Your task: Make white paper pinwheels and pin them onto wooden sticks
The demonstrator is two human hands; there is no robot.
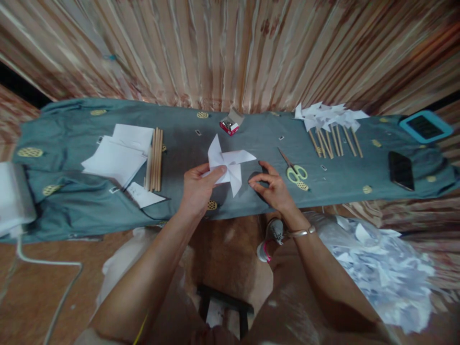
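Note:
My left hand (197, 188) pinches a white paper pinwheel (230, 163) at its middle and holds it just above the teal cloth-covered table (72, 201). My right hand (273, 188) rests on the cloth to the pinwheel's right, fingers curled over a small dark thing I cannot make out. Yellow-handled scissors (295, 171) lie just right of that hand. A small red box (230, 125) stands open behind the pinwheel.
White paper sheets (117, 155) and several wooden sticks (155, 159) lie at the left. Finished pinwheels on sticks (332, 125) lie at the back right, with a black phone (400, 170) and a blue-cased tablet (426, 126). Paper scraps (384, 273) pile on the floor.

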